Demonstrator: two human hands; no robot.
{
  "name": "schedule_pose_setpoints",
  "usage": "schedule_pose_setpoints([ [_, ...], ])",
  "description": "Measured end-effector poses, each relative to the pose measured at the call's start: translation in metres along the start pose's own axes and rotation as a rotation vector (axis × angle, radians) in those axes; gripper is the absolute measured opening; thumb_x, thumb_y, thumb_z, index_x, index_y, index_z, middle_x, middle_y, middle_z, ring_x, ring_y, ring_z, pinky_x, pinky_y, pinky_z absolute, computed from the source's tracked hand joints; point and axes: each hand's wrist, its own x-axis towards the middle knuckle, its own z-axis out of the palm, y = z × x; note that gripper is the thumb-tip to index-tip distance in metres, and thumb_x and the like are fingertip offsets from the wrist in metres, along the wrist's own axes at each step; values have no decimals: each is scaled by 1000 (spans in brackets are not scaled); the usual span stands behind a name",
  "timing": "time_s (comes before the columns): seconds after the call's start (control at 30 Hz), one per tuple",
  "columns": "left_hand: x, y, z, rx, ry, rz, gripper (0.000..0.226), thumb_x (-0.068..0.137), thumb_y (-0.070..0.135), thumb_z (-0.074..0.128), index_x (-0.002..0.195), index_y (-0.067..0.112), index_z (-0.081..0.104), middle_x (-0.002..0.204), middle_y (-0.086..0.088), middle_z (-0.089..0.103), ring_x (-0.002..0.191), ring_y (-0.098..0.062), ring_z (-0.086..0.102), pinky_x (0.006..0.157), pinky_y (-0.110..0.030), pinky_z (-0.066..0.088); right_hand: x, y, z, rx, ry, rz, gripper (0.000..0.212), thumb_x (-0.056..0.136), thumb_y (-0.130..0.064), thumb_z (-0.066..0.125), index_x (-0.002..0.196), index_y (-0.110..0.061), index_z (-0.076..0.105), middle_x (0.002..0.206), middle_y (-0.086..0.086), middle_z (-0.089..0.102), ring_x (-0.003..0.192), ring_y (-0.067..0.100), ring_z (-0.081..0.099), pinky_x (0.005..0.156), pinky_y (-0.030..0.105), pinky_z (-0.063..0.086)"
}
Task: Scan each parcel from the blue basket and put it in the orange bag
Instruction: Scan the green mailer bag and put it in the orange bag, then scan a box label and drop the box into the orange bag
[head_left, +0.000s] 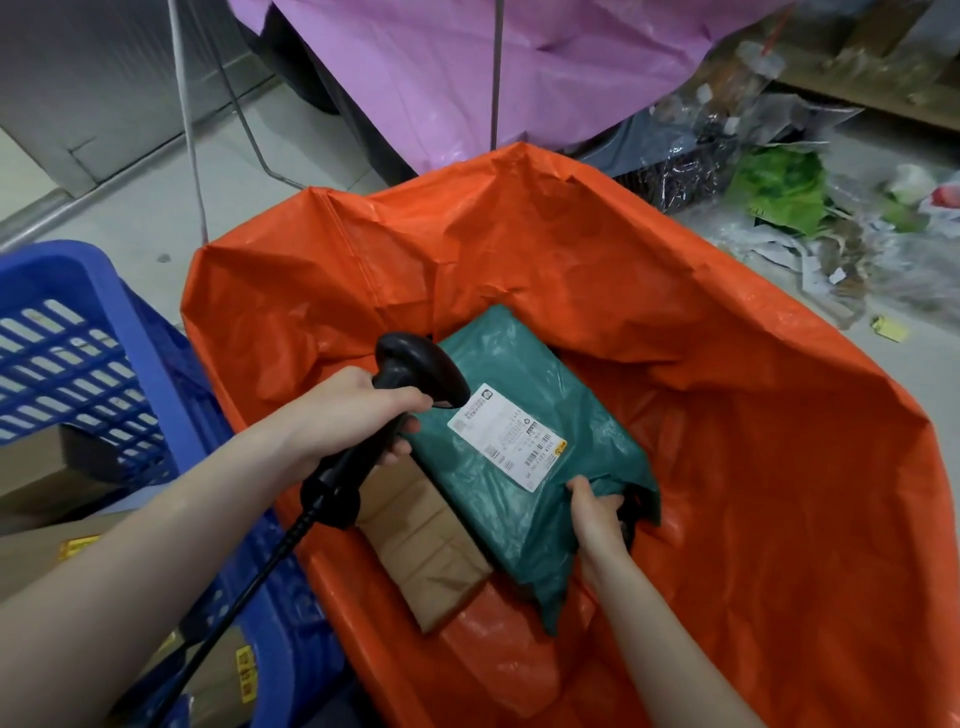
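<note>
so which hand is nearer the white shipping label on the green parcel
Left. The left hand, gripping the scanner, sits just beside the label at its upper-left corner. The right hand grips the green parcel at its lower edge, below the label.

My left hand (358, 415), forearm reaching in from lower left, has fingers and thumb curled round a handle, knuckles upward. My right hand (597, 514), forearm rising from the bottom edge, pinches a fold with fingers bent.
</note>
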Motion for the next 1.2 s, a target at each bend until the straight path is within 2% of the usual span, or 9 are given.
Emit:
schedule_pose_setpoints([
  [0.07, 0, -1, 0, 15, 9, 4, 18, 89, 20, 63, 95, 4, 66, 81, -9, 64, 58, -17, 59, 50, -21, 51, 8, 0, -2, -73, 16, -7, 69, 93, -20, 54, 147, -2, 16, 144, 18, 40, 131, 29, 39, 100, 29, 32],
  [0.2, -6, 0, 0, 0, 21, 22, 21, 89, 20, 62, 98, 1, 64, 82, -10, 65, 61, -20, 59, 50, -21, 50, -1, -9, 1, -194, 35, -58, 79, 86, -28, 63, 147, -2, 18, 149, 19, 31, 134, 34, 35, 106, 36, 30],
  [0.37, -25, 7, -6, -52, 58, 130, 17, 90, 19, 61, 97, 4, 63, 86, -7, 64, 46, -6, 58, 47, -18, 48, -26, -37, 8, -326, -25, -223, 87, 85, -32, 65, 150, -5, 15, 154, 18, 17, 140, 34, 23, 114, 39, 23],
  [0.63, -85, 16, -37, -75, 206, 259, 16, 89, 15, 60, 78, 3, 61, 73, -16, 59, 39, -6, 52, 40, -15, 43, -113, -107, 13, -289, -108, -511, 77, 86, -30, 60, 150, -13, 21, 150, 11, 26, 135, 27, 34, 110, 35, 29],
  [0.87, -154, 14, -73, -76, 307, 355, 17, 89, 18, 60, 84, 2, 64, 75, -12, 65, 50, -13, 56, 52, -24, 49, -205, -147, 15, -240, -171, -712, 72, 84, -27, 62, 146, -14, 28, 143, 10, 35, 127, 25, 41, 104, 32, 34],
  [0.97, -190, 10, -91, -111, 364, 389, 15, 89, 18, 59, 81, 6, 62, 54, 5, 63, 42, -6, 54, 44, -16, 45, -247, -158, 19, -259, -214, -777, 69, 83, -26, 63, 143, -14, 32, 140, 11, 40, 126, 25, 43, 107, 37, 36],
  [1.03, -215, 5, -105, -130, 411, 401, 17, 89, 20, 60, 81, 6, 63, 44, 6, 57, 41, -7, 53, 43, -15, 43, -275, -163, 23, -270, -249, -826, 63, 82, -26, 63, 139, -14, 38, 136, 11, 44, 121, 25, 47, 105, 39, 39],
  [1.1, -239, -3, -122, -130, 463, 409, 19, 88, 23, 61, 80, 6, 64, 47, 2, 57, 45, -10, 54, 47, -17, 44, -302, -168, 29, -287, -290, -892, 53, 83, -22, 63, 133, -12, 46, 128, 10, 52, 110, 21, 55, 95, 26, 44],
  [1.2, -274, -21, -149, -138, 518, 422, 19, 88, 24, 61, 82, 7, 65, 56, -6, 59, 50, -14, 56, 54, -22, 46, -345, -171, 42, -328, -402, -971, 34, 86, -18, 60, 119, -11, 56, 102, 0, 58, 69, 2, 52, 54, 8, 40],
])
